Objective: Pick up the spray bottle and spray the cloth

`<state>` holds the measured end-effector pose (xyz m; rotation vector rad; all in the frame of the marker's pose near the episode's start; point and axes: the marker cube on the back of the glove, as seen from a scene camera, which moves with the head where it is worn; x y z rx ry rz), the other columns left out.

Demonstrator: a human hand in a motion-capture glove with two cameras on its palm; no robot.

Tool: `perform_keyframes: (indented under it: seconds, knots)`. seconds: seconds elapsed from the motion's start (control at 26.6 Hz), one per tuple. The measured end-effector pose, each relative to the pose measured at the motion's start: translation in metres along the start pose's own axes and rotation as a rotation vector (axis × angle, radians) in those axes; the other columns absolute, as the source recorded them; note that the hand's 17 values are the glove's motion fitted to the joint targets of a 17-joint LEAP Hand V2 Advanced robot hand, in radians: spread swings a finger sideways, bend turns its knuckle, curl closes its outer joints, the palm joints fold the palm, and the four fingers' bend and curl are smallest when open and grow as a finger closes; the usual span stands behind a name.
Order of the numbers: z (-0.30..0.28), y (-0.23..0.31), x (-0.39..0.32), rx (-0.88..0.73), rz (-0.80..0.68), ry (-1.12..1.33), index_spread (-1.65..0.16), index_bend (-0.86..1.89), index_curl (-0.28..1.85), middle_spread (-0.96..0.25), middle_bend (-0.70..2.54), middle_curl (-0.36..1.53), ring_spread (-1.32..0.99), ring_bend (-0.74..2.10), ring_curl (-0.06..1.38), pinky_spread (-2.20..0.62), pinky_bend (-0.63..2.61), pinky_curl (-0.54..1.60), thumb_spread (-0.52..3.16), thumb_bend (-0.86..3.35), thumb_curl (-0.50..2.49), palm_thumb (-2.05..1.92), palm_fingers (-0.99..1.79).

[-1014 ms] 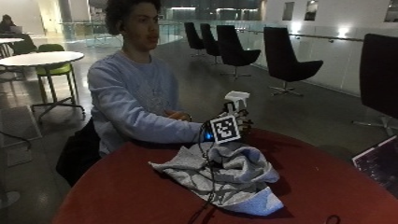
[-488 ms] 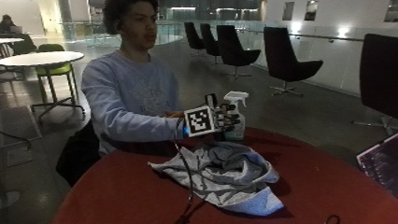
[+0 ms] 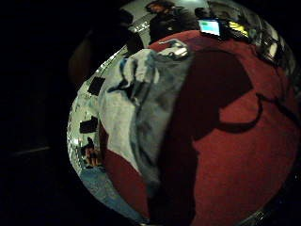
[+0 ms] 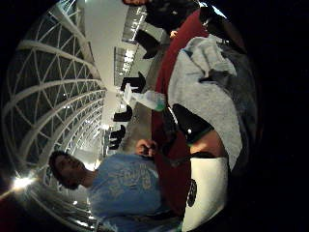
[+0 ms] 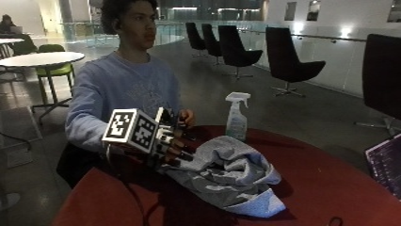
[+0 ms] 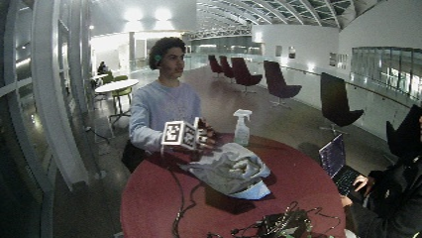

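A clear spray bottle (image 5: 236, 120) with a white trigger head stands upright at the far edge of the round red table (image 5: 325, 183), with no hand on it. A crumpled grey cloth (image 5: 228, 174) lies in front of it, toward the table's middle. My gloved right hand (image 5: 172, 148) hovers at the cloth's left edge, well left of the bottle, fingers loosely bent and holding nothing. The thumb side palm view shows the bottle (image 4: 150, 100) at a distance beyond the cloth (image 4: 203, 96). The little finger side palm view looks over the cloth (image 3: 136, 103) and bare table (image 3: 225, 141).
The bare left hand (image 5: 187, 117) sits just behind the gloved one, near the table's edge. An open laptop (image 5: 385, 162) stands at the right rim. A tangle of cables (image 6: 277, 225) lies at the near side. Black chairs stand behind the table.
My hand was at the bottle a second ago. It has since drawn back to the left and down to the cloth's edge. The bottle now stands alone on the table.
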<state>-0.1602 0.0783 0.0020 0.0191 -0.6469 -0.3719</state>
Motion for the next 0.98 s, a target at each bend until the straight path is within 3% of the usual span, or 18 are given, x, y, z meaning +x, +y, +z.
perform_keyframes:
  seconds: [0.41, 0.98]
  knots:
    - [-0.049, 0.042, 0.071, 0.024, 0.111, 0.257, -0.34, 0.18, 0.33, -0.01, 0.37, 0.43, 0.04, 0.39, 0.33, 0.19, 0.13, 0.21, 1.05, -0.02, 0.41, 0.75, 0.58]
    - [-0.057, 0.053, 0.084, 0.005, 0.120, 0.315, -0.33, 0.17, 0.35, -0.02, 0.38, 0.42, 0.03, 0.38, 0.32, 0.19, 0.12, 0.19, 1.07, -0.02, 0.40, 0.75, 0.59]
